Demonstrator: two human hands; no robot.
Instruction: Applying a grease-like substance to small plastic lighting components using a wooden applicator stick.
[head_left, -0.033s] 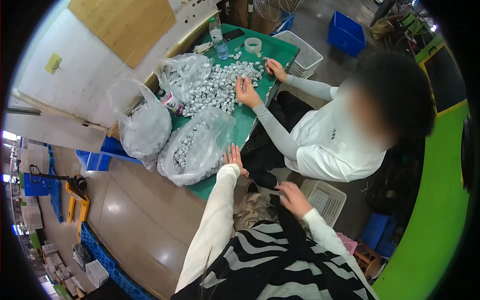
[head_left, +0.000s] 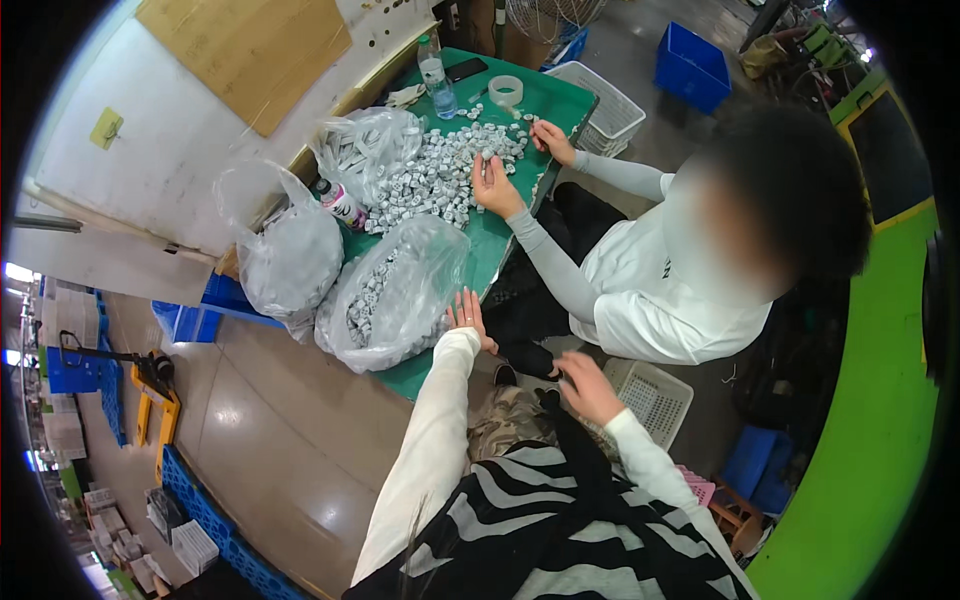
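My left hand [head_left: 469, 322] rests at the near edge of the green table [head_left: 488, 250], fingers stretched out and holding nothing. It lies beside a clear plastic bag [head_left: 420, 262] partly filled with small grey-white parts [head_left: 364, 310]. Over by the white basket, my right hand [head_left: 592, 390] hovers in the air near my lap, empty, its fingers loosely bent and apart. A heap of similar small parts [head_left: 435, 170] covers the middle of the table. A seated co-worker's hands [head_left: 497, 188] are at that heap, one holding a small part; what the other holds is too small to tell.
A full plastic bag [head_left: 292, 262], a drink bottle [head_left: 341, 203], a bag of pale strips [head_left: 368, 145], a water bottle [head_left: 438, 82] and a tape roll [head_left: 506, 91] stand on or by the table. The co-worker [head_left: 650, 270] sits close on the right, a white basket [head_left: 655, 400] behind.
My right hand has risen slightly, away from my body. My left hand stays where it was, and the co-worker's hands have barely shifted.
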